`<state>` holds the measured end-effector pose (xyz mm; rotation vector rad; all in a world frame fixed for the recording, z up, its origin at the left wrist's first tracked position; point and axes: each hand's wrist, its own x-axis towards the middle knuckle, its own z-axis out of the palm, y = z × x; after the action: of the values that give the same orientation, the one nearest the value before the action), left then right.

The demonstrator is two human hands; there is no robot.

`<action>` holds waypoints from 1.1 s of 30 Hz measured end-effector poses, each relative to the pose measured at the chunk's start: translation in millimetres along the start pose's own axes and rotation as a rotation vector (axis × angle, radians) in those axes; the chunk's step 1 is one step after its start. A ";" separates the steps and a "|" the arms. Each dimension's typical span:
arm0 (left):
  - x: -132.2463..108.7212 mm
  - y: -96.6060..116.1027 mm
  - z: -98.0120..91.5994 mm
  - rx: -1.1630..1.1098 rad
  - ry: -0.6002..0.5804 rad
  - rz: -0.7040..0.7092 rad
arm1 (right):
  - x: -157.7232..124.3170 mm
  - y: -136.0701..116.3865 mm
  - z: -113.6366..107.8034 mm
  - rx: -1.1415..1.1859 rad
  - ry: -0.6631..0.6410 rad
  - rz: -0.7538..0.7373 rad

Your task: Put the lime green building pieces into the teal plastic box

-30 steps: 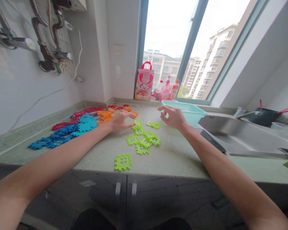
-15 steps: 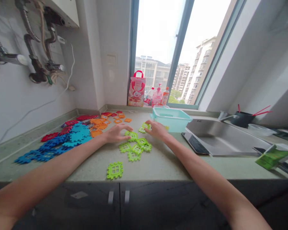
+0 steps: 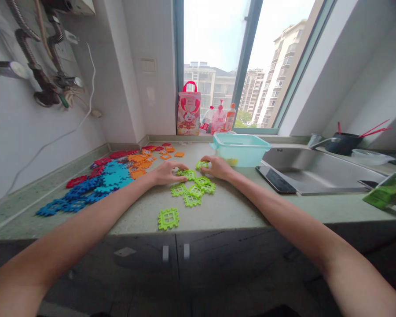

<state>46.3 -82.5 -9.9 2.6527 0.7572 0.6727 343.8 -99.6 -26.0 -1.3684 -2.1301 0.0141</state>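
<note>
My left hand (image 3: 167, 172) rests low over the counter, its thumb and fingers curved around the edge of a lime-green interlocking window tile (image 3: 190, 175). To the right, my right hand (image 3: 218, 167) has its fingertips and thumb on another green tile (image 3: 202, 164), which they partly cover. Several more green tiles (image 3: 196, 190) lie flat in an overlapping cluster just in front of both hands. A single green tile (image 3: 168, 219) lies apart, close to the counter's front edge.
Blue tiles (image 3: 75, 204), turquoise tiles (image 3: 114, 174), orange tiles (image 3: 140, 162) and red tiles (image 3: 76, 181) are heaped at the left. A turquoise plastic tub (image 3: 247, 154) with something yellow inside stands behind my right hand. Beside it are a phone (image 3: 275, 179) and a steel sink (image 3: 320, 169).
The whole view has shifted, with the scene now higher and slightly farther right. Both hands stay at nearly the same places among the green tiles, the left fingers closer around their tile.
</note>
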 end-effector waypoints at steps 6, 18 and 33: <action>4.2 -2.0 5.1 0.026 0.006 -0.007 | -0.7 -15.1 -0.3 0.266 0.075 -0.216; 6.8 -10.7 10.5 -0.113 0.088 -0.019 | -0.8 -20.2 9.1 0.247 -0.110 -0.292; 8.9 -7.3 11.1 0.000 0.048 -0.058 | 1.4 -20.2 8.4 0.276 -0.185 -0.167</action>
<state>55.7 -73.2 -19.1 2.6121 0.8432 0.7238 322.6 -105.3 -25.8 -1.0612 -2.2880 0.3670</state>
